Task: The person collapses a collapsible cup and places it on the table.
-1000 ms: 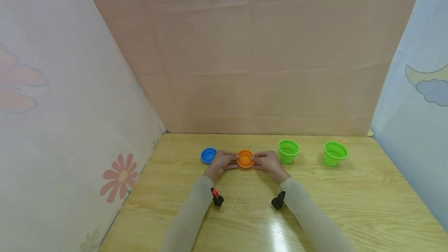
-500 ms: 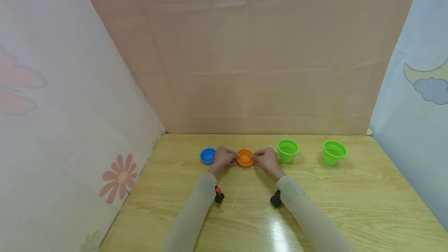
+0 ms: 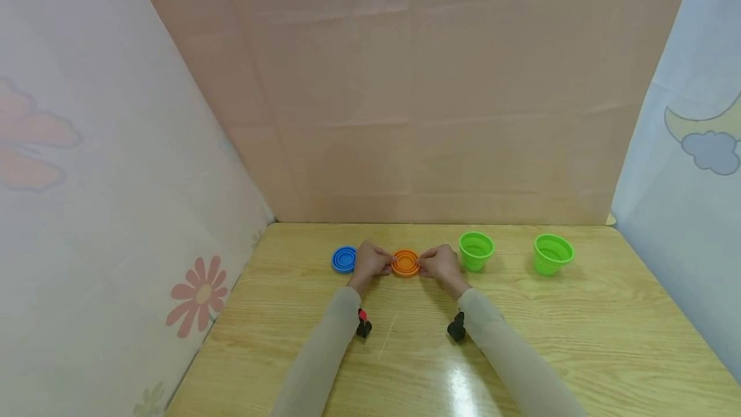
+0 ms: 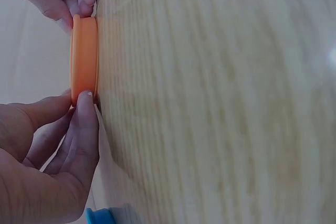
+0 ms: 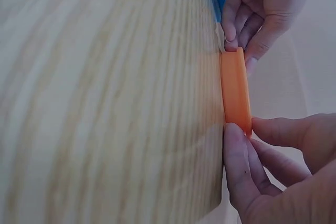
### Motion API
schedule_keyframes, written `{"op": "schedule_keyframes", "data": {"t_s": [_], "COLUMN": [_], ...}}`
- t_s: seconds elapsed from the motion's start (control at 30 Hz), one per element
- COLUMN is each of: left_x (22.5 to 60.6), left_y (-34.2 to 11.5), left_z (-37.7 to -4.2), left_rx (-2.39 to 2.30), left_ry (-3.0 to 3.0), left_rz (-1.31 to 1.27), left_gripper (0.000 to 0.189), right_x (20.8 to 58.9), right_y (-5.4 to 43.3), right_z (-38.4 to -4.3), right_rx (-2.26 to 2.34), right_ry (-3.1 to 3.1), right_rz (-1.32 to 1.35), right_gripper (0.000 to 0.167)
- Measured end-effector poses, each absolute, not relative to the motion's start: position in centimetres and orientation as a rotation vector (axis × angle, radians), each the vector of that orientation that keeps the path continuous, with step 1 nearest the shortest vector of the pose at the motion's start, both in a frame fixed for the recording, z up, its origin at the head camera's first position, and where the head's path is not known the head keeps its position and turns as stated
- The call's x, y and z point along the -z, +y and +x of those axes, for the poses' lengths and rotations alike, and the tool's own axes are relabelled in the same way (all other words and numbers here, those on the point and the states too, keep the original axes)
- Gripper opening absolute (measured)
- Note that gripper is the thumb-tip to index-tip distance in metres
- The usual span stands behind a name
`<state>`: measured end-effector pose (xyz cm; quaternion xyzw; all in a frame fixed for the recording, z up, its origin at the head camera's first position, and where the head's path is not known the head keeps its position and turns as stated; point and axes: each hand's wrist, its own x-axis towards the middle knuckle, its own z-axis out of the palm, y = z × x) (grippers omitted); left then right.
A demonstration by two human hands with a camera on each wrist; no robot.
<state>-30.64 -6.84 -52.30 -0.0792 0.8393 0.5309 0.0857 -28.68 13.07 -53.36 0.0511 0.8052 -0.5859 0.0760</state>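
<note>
Between my two hands sits an orange collapsible cup (image 3: 406,264), folded flat into rings, low on the wooden table. My left hand (image 3: 369,262) pinches its left edge with thumb and fingertips. On the opposite edge my right hand (image 3: 442,264) does the same. In the left wrist view the orange cup (image 4: 85,56) shows side-on, its rim raised over a short wall. The right wrist view has the same cup (image 5: 235,93) close against the tabletop. A blue collapsible cup (image 3: 344,259), also folded flat, lies just left of my left hand, which partly covers it.
A green cup (image 3: 476,251), expanded to full height, stands just right of my right hand. Another green expanded cup (image 3: 553,254) stands farther right. The wooden table (image 3: 417,365) ends at a beige backdrop (image 3: 417,114), with printed cloth walls at both sides.
My left hand has turned slightly, its fingers gathering closer at the cup's edge, and both forearms have shifted a little inward. The orange cup remains flat in the same place.
</note>
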Motion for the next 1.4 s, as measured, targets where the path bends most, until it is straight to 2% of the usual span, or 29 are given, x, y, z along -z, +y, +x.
{"op": "schedule_keyframes", "data": {"t_s": [0.33,0.7,0.93,1.2,1.4], "left_x": [52.8,52.7,50.6,48.6,48.0], "left_y": [-6.9,-7.9,-8.1,-4.9,-2.4], "left_z": [-30.2,-29.9,-29.8,-28.9,-29.0], "left_rx": [-1.614,-1.691,-1.694,-1.430,-1.230], "left_ry": [2.530,2.533,2.679,2.802,2.760], "left_rz": [-0.203,-0.149,0.037,0.340,0.580], "left_gripper": [0.010,0.019,0.024,0.017,0.032], "right_x": [53.1,53.1,50.2,46.6,45.7], "right_y": [13.3,13.9,14.4,17.2,20.5], "right_z": [-28.6,-27.6,-25.9,-24.0,-23.2], "right_rx": [1.698,1.754,1.800,1.823,1.816], "right_ry": [2.406,2.383,2.380,2.409,2.555], "right_rz": [0.167,-0.002,-0.055,-0.173,-0.137], "right_gripper": [0.024,0.032,0.033,0.047,0.055]}}
